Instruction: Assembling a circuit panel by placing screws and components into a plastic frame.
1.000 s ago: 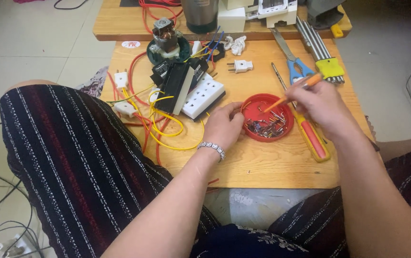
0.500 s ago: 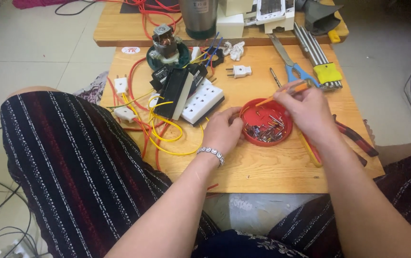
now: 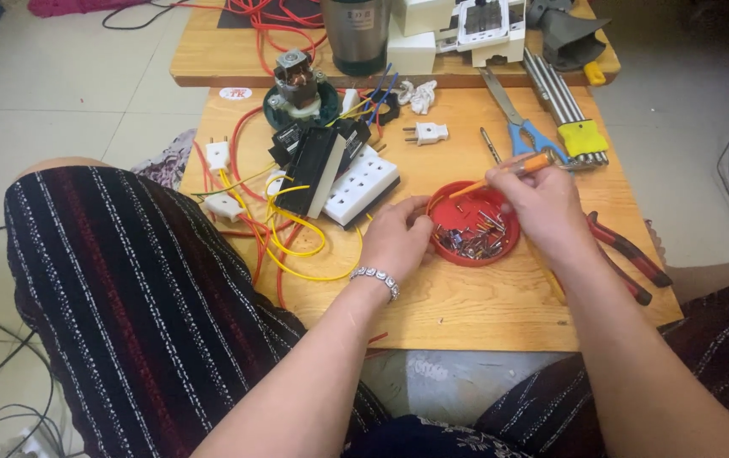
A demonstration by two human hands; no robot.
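Both hands work at a shallow red dish (image 3: 475,227) of small metal screws (image 3: 476,241) near the front of the low wooden counter (image 3: 483,305). The left hand (image 3: 398,237), a beaded bracelet (image 3: 376,278) at its wrist, curls loosely against the dish's left rim, fingers bent toward the edge as if to keep the dish from sliding; whether it pinches a screw I cannot tell. The right hand (image 3: 542,203) is closed around an orange-handled screwdriver (image 3: 513,170), held low and slanted so its tip points down over the screws, a grip that suits picking or stirring through them. The two hands sit close together, on opposite sides of the dish.

Just left of the dish lies a white power strip (image 3: 363,188) with a black block (image 3: 309,170) leaning on it, and loops of yellow wire (image 3: 297,246) and red wire (image 3: 250,229) spill toward the person's striped lap. A small motor (image 3: 298,80) stands behind them, and a white plug (image 3: 428,132) lies apart in the middle. Blue-handled scissors (image 3: 517,119) and a yellow-capped bundle of metal rods (image 3: 564,102) rest behind the right hand, and red-handled pliers (image 3: 627,254) lie to its right, all within easy reach.
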